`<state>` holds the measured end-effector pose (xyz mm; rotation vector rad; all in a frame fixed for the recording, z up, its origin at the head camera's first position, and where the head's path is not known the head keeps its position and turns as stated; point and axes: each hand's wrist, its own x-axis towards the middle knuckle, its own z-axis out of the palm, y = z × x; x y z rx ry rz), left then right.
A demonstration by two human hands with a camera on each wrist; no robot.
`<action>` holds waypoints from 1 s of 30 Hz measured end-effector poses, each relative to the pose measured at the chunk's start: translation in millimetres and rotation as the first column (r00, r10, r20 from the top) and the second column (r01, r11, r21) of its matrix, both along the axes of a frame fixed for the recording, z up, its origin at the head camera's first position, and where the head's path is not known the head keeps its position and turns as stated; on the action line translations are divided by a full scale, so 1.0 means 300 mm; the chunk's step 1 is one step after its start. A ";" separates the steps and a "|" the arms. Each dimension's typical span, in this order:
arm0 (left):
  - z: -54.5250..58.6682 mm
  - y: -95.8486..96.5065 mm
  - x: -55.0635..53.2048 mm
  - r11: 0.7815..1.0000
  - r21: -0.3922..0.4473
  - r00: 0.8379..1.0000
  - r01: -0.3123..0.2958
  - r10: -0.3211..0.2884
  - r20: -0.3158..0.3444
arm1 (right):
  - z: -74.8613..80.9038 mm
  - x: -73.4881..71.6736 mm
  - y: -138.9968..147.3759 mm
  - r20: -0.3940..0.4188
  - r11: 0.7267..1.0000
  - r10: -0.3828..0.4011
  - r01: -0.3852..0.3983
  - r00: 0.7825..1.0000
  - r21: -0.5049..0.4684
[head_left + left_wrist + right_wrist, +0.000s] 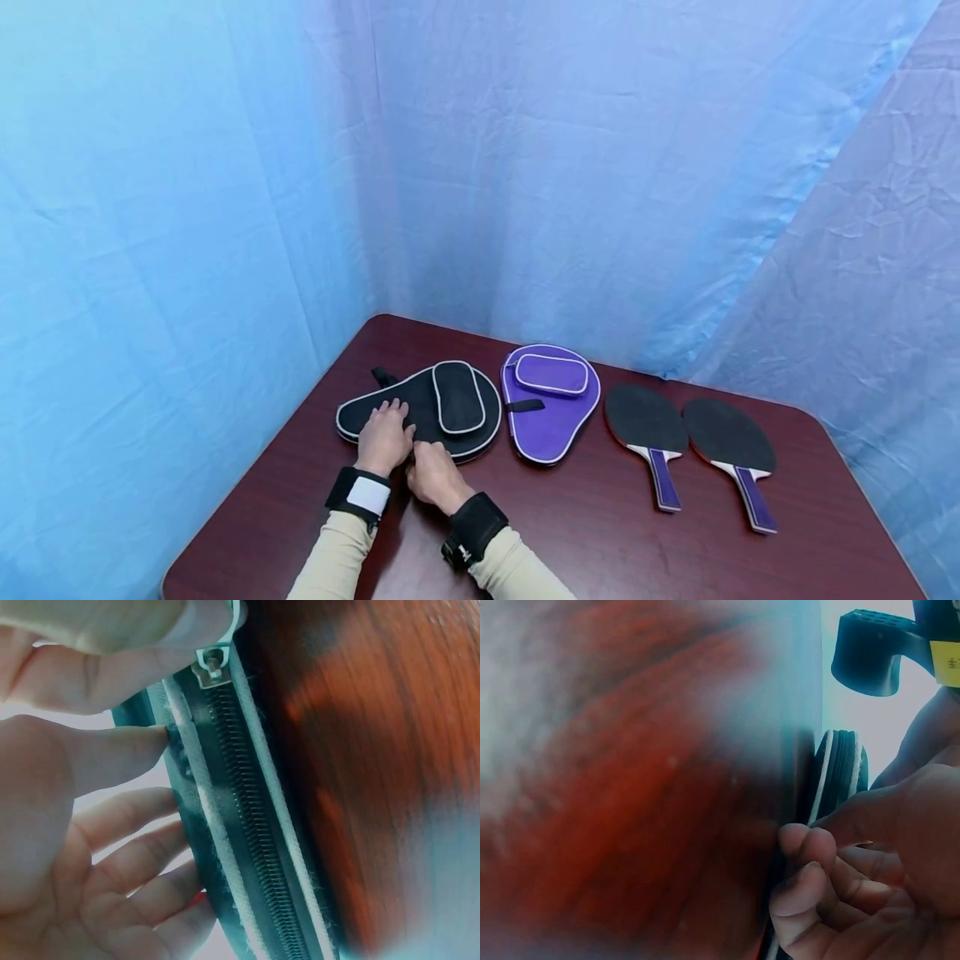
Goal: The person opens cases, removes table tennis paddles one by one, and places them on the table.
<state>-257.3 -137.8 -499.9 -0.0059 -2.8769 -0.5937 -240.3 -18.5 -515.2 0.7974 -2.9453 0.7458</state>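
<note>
A black table tennis bat case [420, 400] with white piping and a small front pocket lies flat on the table. My left hand [384, 437] rests on it, fingers spread over the narrow part; in the left wrist view the thumb touches the rim. My right hand [437, 475] is at the near edge, fingers curled, pinching the zipper pull [215, 656]. From the slider a row of meshed zipper teeth [259, 840] runs down between two white cords. Behind the right hand's fingers [802, 892], part of the case's rim [836, 772] shows in the right wrist view.
A purple bat case [551, 417] lies just right of the black one. Farther right are two table tennis bats [647, 417] [731, 437] with black faces and purple handles. Blue cloth [562, 167] hangs behind the dark red table [600, 533].
</note>
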 end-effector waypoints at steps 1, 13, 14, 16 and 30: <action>0.000 0.000 0.000 1.000 0.001 1.000 0.002 -0.002 0.001 | 0.003 0.000 0.001 0.009 1.000 0.001 -0.002 1.000 0.001; 0.015 0.014 0.013 0.996 0.073 0.999 0.041 -0.040 -0.013 | 0.007 -0.027 0.044 0.001 0.994 0.104 -0.104 0.995 0.039; 0.015 0.014 0.015 0.996 0.075 0.999 0.047 -0.046 -0.017 | 0.008 -0.031 0.050 0.006 0.992 0.118 -0.118 0.993 0.051; 0.014 0.013 0.015 0.995 0.076 0.998 0.057 -0.056 -0.021 | 0.011 -0.042 0.062 0.027 0.986 0.148 -0.150 0.989 0.070; 0.012 0.093 0.009 0.988 0.093 0.992 0.123 -0.120 -0.038 | 0.040 -0.131 0.227 0.049 0.961 0.135 -0.143 0.990 0.237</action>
